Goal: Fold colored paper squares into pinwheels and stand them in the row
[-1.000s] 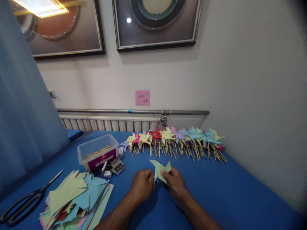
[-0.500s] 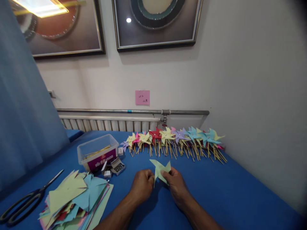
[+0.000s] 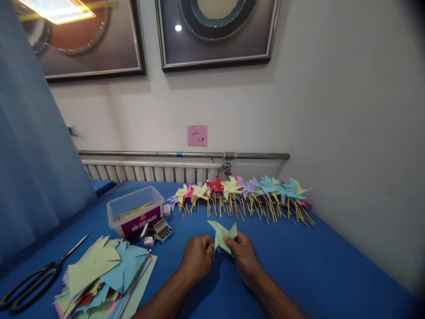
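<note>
A pale green paper pinwheel (image 3: 222,234) with folded blades is held up over the blue table in the middle of the view. My right hand (image 3: 245,253) pinches it from the right, thumb on its front near the centre. Close against its left blade is my left hand (image 3: 199,254), fingers curled into a pinch; what they hold, if anything, is hidden. No stick shows on this pinwheel. Left of my hands, a small open box (image 3: 163,231) of metal pins lies on the table.
Finished pinwheels (image 3: 232,188) on sticks lie in a row along the wall. A clear plastic tub (image 3: 134,215) holds thin sticks. Stacked coloured paper (image 3: 102,277) and black-handled scissors (image 3: 43,277) lie at left. A blue curtain (image 3: 36,146) hangs beside the table.
Almost nothing differs. Both hands and the pale green pinwheel have shifted only very slightly, with the same grip.
</note>
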Demonstrator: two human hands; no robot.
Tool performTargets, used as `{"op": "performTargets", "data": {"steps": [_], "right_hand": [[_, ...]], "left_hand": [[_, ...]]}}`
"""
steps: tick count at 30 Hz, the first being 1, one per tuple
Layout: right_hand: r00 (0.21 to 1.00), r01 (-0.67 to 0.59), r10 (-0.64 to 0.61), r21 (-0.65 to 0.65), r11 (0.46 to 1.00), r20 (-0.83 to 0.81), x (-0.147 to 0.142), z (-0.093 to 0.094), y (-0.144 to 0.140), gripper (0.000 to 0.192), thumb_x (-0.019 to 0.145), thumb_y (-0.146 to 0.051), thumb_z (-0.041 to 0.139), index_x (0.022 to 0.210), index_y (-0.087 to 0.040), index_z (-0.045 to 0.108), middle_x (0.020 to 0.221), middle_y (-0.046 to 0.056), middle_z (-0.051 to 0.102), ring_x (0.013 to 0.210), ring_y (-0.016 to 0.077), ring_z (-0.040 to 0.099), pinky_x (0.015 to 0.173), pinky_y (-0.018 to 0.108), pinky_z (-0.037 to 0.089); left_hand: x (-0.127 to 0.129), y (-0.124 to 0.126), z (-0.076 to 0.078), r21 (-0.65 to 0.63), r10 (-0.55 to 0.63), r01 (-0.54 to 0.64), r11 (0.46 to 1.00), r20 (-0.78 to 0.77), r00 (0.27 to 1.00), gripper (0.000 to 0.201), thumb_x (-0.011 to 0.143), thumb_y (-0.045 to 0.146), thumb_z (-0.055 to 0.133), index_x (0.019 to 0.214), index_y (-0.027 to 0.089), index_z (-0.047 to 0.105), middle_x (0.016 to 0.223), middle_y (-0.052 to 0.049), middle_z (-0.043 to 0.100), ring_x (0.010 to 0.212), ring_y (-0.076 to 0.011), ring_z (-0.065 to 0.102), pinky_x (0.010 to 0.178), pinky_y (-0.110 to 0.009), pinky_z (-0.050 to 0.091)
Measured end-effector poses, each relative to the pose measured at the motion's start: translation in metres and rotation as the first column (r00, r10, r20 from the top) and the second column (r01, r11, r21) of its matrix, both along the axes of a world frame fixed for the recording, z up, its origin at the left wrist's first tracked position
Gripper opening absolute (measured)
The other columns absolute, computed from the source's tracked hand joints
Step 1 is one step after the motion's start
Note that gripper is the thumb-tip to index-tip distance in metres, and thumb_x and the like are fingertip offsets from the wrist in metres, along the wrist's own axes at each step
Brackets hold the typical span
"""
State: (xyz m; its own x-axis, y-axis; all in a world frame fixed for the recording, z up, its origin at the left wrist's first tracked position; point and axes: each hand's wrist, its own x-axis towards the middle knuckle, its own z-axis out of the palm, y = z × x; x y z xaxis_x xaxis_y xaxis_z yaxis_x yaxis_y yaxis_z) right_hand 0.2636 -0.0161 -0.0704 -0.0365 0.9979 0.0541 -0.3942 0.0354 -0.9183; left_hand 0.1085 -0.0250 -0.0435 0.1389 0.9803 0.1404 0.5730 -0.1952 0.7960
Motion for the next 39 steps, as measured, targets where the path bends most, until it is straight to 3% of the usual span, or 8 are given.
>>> {"op": "performTargets", "data": {"steps": [7,16,23,29,39], "right_hand": [[0.999,0.028,-0.028,-0.02,0.999,0.024,-0.002,0.006,-0.002,0.033,0.066,-0.035,0.082,0.093,-0.017,0.072,0.074,0.003,0.075,0.071,0.0241,0.069,0.069,0.032,0.053],[1.0,0.005,-0.005,0.011,1.0,0.018,0.001,-0.002,0.001,0.032,0.069,-0.034,0.082,0.095,-0.017,0.072,0.073,0.002,0.075,0.07,0.0215,0.068,0.07,0.031,0.052],[1.0,0.011,-0.011,-0.003,1.0,-0.009,-0.001,-0.001,0.001,0.032,0.069,-0.035,0.082,0.094,-0.017,0.072,0.074,0.002,0.075,0.067,0.0213,0.067,0.066,0.03,0.052],[0.999,0.032,-0.032,-0.004,0.999,-0.012,-0.001,-0.004,0.002,0.032,0.068,-0.034,0.083,0.092,-0.017,0.072,0.077,0.002,0.075,0.066,0.02,0.066,0.064,0.029,0.051],[0.996,0.079,-0.081,-0.074,0.994,-0.028,-0.004,0.014,-0.006,0.035,0.063,-0.034,0.086,0.09,-0.018,0.071,0.082,0.003,0.076,0.072,0.0211,0.068,0.065,0.029,0.052]], "left_hand": [[0.001,0.002,0.0,-0.083,-0.002,0.008,0.997,0.078,0.997,0.02,0.08,0.017,0.047,0.062,0.018,0.055,0.056,0.003,0.052,0.057,-0.0114,0.047,0.056,-0.023,0.03],[0.0,-0.001,0.003,-0.002,0.007,-0.007,1.0,-0.045,0.999,0.02,0.081,0.017,0.048,0.063,0.017,0.056,0.059,0.003,0.054,0.061,-0.0122,0.049,0.06,-0.025,0.028],[0.004,0.001,-0.001,-0.065,0.017,-0.013,0.998,0.066,0.998,0.021,0.08,0.013,0.047,0.06,0.018,0.052,0.056,0.004,0.051,0.057,-0.0111,0.046,0.057,-0.023,0.03],[0.004,-0.001,0.002,-0.022,0.02,-0.02,1.0,0.025,0.999,0.02,0.08,0.013,0.048,0.061,0.017,0.054,0.057,0.003,0.053,0.059,-0.0116,0.048,0.058,-0.023,0.03],[0.004,-0.001,0.004,-0.047,0.034,-0.032,0.998,0.037,0.999,0.021,0.081,0.013,0.048,0.061,0.017,0.055,0.058,0.002,0.056,0.059,-0.0122,0.05,0.058,-0.024,0.031]]}}
